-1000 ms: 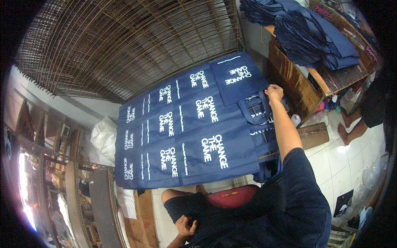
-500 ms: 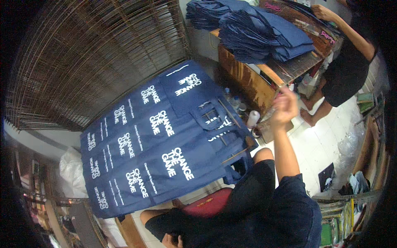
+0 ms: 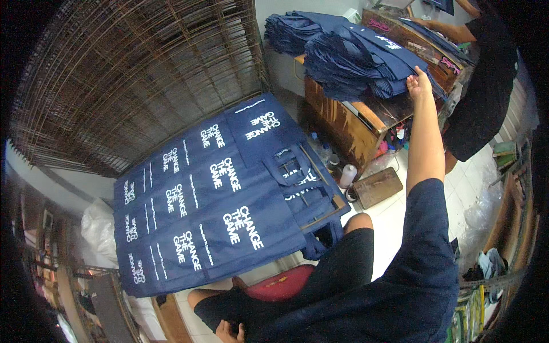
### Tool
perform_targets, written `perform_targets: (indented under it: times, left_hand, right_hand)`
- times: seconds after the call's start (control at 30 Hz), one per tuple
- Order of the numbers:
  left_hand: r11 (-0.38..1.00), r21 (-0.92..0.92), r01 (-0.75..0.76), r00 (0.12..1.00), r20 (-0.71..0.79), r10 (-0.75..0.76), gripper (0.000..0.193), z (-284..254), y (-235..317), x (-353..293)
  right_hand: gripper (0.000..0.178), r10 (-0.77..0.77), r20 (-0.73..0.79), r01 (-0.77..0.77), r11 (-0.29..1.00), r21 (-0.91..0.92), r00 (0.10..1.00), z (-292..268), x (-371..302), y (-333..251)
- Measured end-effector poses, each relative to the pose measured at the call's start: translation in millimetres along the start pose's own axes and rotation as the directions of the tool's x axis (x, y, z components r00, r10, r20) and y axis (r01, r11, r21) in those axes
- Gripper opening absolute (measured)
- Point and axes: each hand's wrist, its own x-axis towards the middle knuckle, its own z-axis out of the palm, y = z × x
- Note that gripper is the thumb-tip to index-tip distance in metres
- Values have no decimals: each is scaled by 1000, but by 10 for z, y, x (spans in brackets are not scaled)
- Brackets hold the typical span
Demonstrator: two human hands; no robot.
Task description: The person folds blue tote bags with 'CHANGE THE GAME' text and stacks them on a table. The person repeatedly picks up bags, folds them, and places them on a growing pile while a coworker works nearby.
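Observation:
At the upper right, my right hand (image 3: 419, 84) reaches the edge of a pile of navy fabric bags (image 3: 349, 63). Its fingers are closed on the corner of a navy bag (image 3: 394, 48) with white print, lying on top. My left hand (image 3: 230, 332) rests by my lap against the dark shorts, fingers apart and nothing visible in it. Before me, printed navy bags (image 3: 194, 211) lie overlapping in rows over a wide surface. At their right side, loose bag handles (image 3: 286, 166) hang across a wooden frame.
A wire rack (image 3: 143, 74) stands behind the bags. The pile sits on a worn wooden table (image 3: 337, 120), where another person (image 3: 486, 86) stands. On the floor are a white bottle (image 3: 347, 175) and a brown box (image 3: 377, 187). A red stool seat (image 3: 280, 284) shows beneath me.
My right hand has moved up from beside the table to the pile of bags. A white-printed bag now shows on top of the pile. The other person's arm has shifted.

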Motion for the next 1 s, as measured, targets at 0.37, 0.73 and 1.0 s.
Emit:
perform_targets:
  times: [0.37, 0.73, 1.0]
  left_hand:
    - [997, 12, -71, 997, -17, 72, 28, 61, 25, 199]
    - [337, -918, -209, 751, 70, 657, 58, -598, 2651, 2485]
    - [-202, -964, 171, 726, -15, 687, 70, -1276, 3555, 2760]
  right_hand:
    - [17, -40, 334, -74, 944, 322, 942, 185, -305, -482]
    - [38, -567, 687, 324, 824, 465, 454, -476, -3701, -152]
    - [61, -385, 707, 388, 906, 168, 593, -732, -4678, 159]
